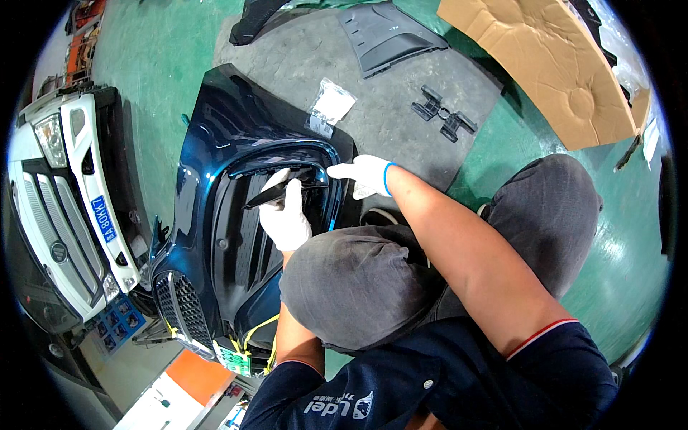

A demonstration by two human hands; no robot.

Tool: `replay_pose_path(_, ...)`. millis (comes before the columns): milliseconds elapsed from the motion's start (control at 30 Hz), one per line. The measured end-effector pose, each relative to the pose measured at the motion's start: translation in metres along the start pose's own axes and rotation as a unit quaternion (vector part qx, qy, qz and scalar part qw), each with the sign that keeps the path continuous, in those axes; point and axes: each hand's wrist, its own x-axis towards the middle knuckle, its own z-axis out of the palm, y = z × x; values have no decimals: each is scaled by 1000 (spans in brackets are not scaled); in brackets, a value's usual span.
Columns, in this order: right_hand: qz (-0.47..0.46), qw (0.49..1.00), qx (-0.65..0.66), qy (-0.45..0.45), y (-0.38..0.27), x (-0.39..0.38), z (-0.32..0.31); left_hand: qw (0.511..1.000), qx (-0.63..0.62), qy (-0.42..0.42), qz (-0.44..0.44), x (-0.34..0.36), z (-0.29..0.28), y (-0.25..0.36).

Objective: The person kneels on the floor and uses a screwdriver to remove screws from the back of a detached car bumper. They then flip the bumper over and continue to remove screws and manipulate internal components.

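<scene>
Gloved in white, the left hand (288, 218) pinched a black trim piece (265, 197) between thumb and fingers, above the black inner panel (231, 251) of a dark blue car bumper (192, 208). Those fingers hid the trim's middle; its visible end looked slim, glossy and pointed. The right hand (365, 176) extended its index finger beside the bumper's curved lip; whether it touched, or its lower fingers gripped anything, could not be told. The left knee (351, 287) covered part of the bumper.

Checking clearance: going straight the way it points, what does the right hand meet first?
Right hand: probably the glossy blue panel rim; depth is unclear, so it may already be touching.
</scene>
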Motion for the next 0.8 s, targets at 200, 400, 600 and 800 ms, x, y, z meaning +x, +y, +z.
replay_pose_path(200, 4, 999, -24, -20, -4, -4, -2, 1000, 5, -13, 16, 0, 0, 2)
replay_pose_path(400, 4, 999, -35, -18, -2, -1, -2, 999, 30, -7, 26, 2, -1, 2)
replay_pose_path(600, 7, 999, -38, -17, 2, 4, -3, 999, 46, -15, 15, 2, -6, -2)
replay_pose_path(800, 29, 999, 8, -11, 1, 2, -1, 998, 48, -25, 11, 1, -4, 3)
